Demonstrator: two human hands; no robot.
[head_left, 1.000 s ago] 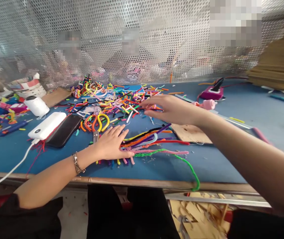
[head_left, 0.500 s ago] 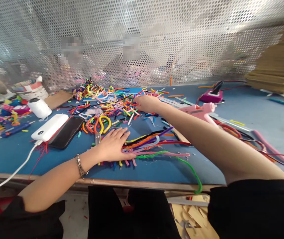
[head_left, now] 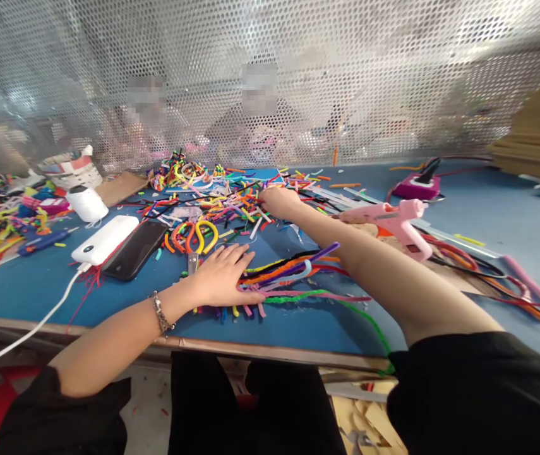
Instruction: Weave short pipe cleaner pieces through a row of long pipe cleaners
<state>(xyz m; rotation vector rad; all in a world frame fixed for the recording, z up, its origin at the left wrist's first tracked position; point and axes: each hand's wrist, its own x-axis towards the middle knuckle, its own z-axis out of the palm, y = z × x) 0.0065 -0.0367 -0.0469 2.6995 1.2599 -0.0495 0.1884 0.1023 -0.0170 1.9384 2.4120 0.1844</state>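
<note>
My left hand point(head_left: 222, 275), with a bracelet at the wrist, lies flat with its fingers stretched out over a bundle of coloured pipe cleaners point(head_left: 288, 272) near the front of the table. Their long ends stick out to the right, and short cut ends show below the palm. At the far side, my right hand point(head_left: 279, 202) reaches into a heap of short pipe cleaner pieces point(head_left: 236, 199). Its fingers are curled down, and what they hold, if anything, is hidden. Scissors point(head_left: 198, 240) with yellow and orange handles rest just beyond my left hand.
Left of the scissors lie a black phone point(head_left: 134, 249) and a white power bank point(head_left: 105, 240) with a cable. A pink glue gun point(head_left: 402, 221) sits beyond my right forearm, near a purple power socket point(head_left: 416, 188). Perforated metal sheeting point(head_left: 298, 76) stands behind, with people beyond it.
My right hand has stayed at the heap, its fingers curling in. My left hand keeps its place on the bundle. The whole view has shifted slightly, moving things a little to the right.
</note>
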